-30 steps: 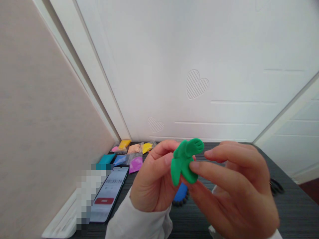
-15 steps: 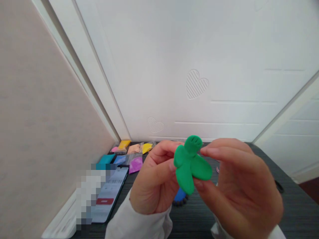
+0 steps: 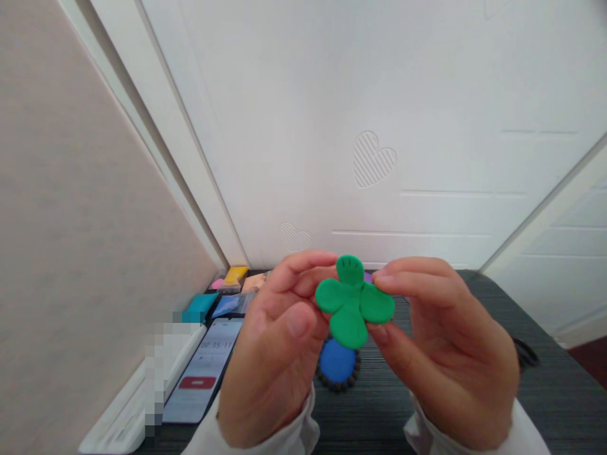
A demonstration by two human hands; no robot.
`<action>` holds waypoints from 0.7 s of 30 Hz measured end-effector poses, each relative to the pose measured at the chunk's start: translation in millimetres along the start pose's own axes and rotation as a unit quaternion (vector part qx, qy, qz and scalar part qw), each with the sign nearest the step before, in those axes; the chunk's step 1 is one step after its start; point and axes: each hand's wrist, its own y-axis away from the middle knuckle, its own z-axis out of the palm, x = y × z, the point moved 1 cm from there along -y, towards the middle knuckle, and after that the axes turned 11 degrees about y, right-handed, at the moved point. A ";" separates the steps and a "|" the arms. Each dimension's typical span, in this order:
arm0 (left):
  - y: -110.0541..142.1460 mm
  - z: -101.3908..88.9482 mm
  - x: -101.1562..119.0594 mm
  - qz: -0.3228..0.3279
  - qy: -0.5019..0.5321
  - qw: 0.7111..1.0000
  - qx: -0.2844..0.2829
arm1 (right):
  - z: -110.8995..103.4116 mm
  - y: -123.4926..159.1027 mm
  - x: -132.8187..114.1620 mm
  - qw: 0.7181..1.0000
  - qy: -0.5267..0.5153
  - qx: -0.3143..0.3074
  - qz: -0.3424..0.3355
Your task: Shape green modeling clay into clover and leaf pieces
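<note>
A green clay flower (image 3: 351,304) with rounded petals faces me, and short lines are pressed into its top petal. My right hand (image 3: 441,344) pinches the right petal between thumb and fingers. On the other side, my left hand (image 3: 272,347) curls its fingers against the back of the flower; the thumb sits just off the left petal. How firmly the left fingers press is hidden behind the clay. Below the flower, a blue disc (image 3: 337,361) ringed by dark beads lies on the dark table (image 3: 379,423).
To the left a phone (image 3: 203,373) showing a timer lies by a white case (image 3: 123,404), partly blurred out. Behind it are a teal packet (image 3: 200,308), a blue packet (image 3: 226,306) and a yellow packet (image 3: 236,274). A black loop (image 3: 526,354) lies at right; a white panel (image 3: 427,95) stands behind.
The flower has turned to face me more squarely and shifted slightly left. My left thumb has come off the petal, and the left hand has moved left. More of the blue disc shows.
</note>
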 end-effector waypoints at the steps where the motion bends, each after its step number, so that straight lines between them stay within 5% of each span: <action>1: 0.6 -0.1 0.7 0.003 -0.019 1.000 0.018 | -0.3 -0.2 0.3 1.000 0.009 -0.011 -0.008; 5: 1.2 -3.3 0.6 0.006 -0.090 0.993 0.075 | -1.6 -0.3 1.8 0.998 0.024 -0.057 -0.024; 11: 0.8 -9.6 1.4 0.017 -0.119 0.990 0.076 | 0.0 0.6 6.3 0.994 0.033 -0.102 -0.027; 21: 0.9 -11.4 1.0 0.016 -0.103 0.991 0.088 | 5.9 0.6 7.9 0.992 0.077 -0.094 -0.022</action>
